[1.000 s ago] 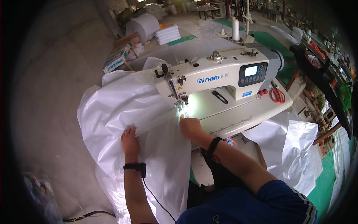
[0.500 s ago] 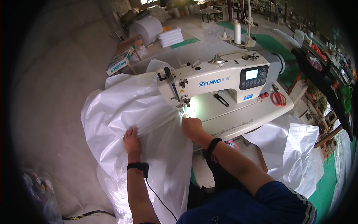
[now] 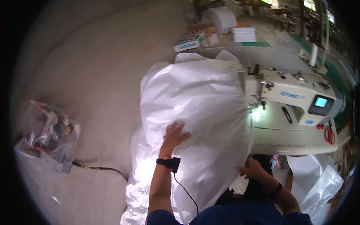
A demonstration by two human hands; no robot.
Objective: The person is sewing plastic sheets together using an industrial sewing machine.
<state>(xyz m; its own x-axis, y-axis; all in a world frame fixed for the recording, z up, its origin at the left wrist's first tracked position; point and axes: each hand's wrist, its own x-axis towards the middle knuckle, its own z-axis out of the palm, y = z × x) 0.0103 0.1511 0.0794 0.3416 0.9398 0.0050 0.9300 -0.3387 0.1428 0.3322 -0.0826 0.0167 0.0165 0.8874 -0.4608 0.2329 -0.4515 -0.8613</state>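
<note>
A large white plastic sheet [image 3: 210,123] lies bunched and wrinkled across the work surface, its right edge running up to the needle area of a white sewing machine [image 3: 288,90]. On top of the sheet my left hand [image 3: 175,135] rests with its fingers spread, holding nothing. Close to the sheet's lower right edge is my right hand [image 3: 253,169], below the machine bed; its fingers look apart and somewhat blurred. Whether they touch the sheet's edge is unclear. The machine's lamp lights the spot around the needle.
Red-handled scissors [image 3: 329,135] and a black cutter [image 3: 287,114] lie on the machine bed. More white sheeting [image 3: 315,183] hangs at the right. A clear plastic bag [image 3: 50,131] and a black cable [image 3: 101,168] are at the left; a white roll [image 3: 221,19] stands behind.
My view has swung left. My right hand has left the needle area and come down toward me, beside the sheet's edge. My left hand's fingers have spread over the sheet.
</note>
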